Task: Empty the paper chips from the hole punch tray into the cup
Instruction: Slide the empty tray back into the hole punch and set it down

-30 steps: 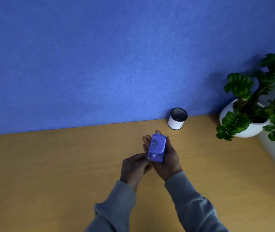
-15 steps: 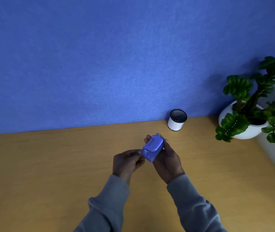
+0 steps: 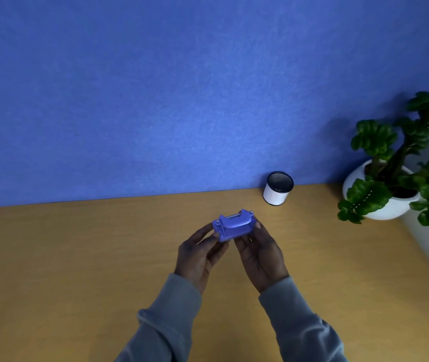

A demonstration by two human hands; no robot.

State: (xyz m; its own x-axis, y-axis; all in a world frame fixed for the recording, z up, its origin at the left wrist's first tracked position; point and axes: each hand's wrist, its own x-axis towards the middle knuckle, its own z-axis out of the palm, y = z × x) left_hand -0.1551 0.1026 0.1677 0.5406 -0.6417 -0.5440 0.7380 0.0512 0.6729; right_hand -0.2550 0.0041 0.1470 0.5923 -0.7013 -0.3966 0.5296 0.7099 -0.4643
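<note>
Above the bench (image 3: 77,257), between both hands, a purple hole punch (image 3: 235,227), gripped at its ends by left hand (image 3: 200,254) and right hand (image 3: 260,254). Long axis crosswise, left to right, lever uppermost. Tray seemingly not yet off; no chips visible; white cup (image 3: 277,189) well apart by the wall, emptying still ahead.

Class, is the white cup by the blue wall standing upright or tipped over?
Upright. The cup stands on its base on the desk, its dark open mouth facing up. Its contents cannot be told.
</note>
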